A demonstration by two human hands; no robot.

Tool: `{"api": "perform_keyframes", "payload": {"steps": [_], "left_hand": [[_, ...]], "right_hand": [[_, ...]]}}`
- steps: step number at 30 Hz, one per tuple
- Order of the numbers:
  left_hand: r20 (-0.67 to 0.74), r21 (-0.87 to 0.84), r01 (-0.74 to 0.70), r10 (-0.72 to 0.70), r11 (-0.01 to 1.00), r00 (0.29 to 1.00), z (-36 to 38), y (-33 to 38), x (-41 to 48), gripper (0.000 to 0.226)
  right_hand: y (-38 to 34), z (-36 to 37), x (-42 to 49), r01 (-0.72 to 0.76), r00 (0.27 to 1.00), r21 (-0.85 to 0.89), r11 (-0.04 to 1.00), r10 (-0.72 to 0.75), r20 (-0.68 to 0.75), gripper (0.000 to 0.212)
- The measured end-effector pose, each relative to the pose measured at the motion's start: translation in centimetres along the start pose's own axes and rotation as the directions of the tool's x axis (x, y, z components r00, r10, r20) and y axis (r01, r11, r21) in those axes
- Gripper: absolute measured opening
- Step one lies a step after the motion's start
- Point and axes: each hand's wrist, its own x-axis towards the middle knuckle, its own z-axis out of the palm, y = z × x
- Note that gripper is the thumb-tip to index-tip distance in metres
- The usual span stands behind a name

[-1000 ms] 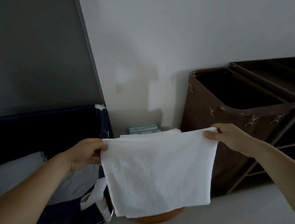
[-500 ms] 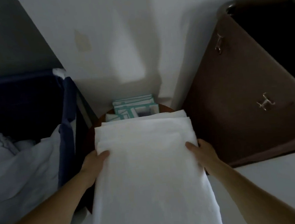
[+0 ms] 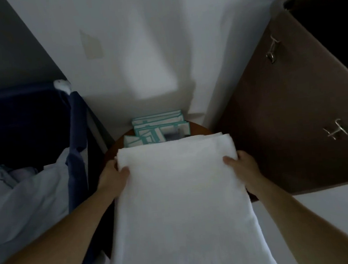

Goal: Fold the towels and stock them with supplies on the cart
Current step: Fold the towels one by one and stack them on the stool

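Note:
A white towel [image 3: 183, 204] lies spread over a round wooden stool [image 3: 200, 128], its near end hanging toward me. My left hand [image 3: 114, 179] grips the towel's left edge with the thumb on top. My right hand [image 3: 242, 166] grips its right edge the same way. More white towel layers [image 3: 203, 137] show under its far edge. Behind them, teal-and-white supply boxes [image 3: 160, 126] stand stacked at the back of the stool against the wall.
A dark blue laundry hamper [image 3: 75, 140] holding pale linen [image 3: 23, 199] stands at the left. A brown fabric cart bag [image 3: 294, 121] with metal clips is at the right. A white wall [image 3: 151, 49] is straight ahead, and pale floor [image 3: 333, 206] shows at the lower right.
One second ago both hands held the towel up, hanging by its top corners. They then lowered it onto the stool, and the camera tilted down. Since half a second ago, little has moved.

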Motion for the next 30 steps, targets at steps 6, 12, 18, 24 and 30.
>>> {"api": "perform_keyframes", "payload": {"steps": [6, 12, 18, 24, 30], "left_hand": [[-0.132, 0.042, 0.048, -0.042, 0.998, 0.99, 2.6, -4.3, -5.5, 0.059], [0.018, -0.14, 0.187, -0.186, 0.972, 0.982, 4.5, -6.6, -10.9, 0.075], [0.091, 0.156, 0.238, -0.254, 0.959, 0.963, 3.8, -8.4, -13.5, 0.089], [0.142, 0.27, 0.182, -0.226, 0.945, 0.964, 2.7, -9.5, -15.5, 0.092], [0.222, 0.204, 0.131, -0.176, 0.97, 0.959, 0.1, -7.1, -14.7, 0.08]], "right_hand": [[3.2, 0.7, -2.5, 0.1, 0.984, -0.148, 0.984, -0.12, -0.134, 0.061], [7.1, 0.3, -7.7, -0.042, 0.998, -0.366, 0.93, 0.024, -0.054, 0.065], [9.5, 0.4, -13.2, -0.107, 0.992, -0.535, 0.838, 0.054, -0.114, 0.069], [9.5, 0.7, -15.1, -0.207, 0.977, -0.505, 0.838, 0.154, -0.145, 0.07], [7.9, -0.7, -13.8, -0.084, 0.993, -0.411, 0.908, 0.041, -0.111, 0.058]]}}
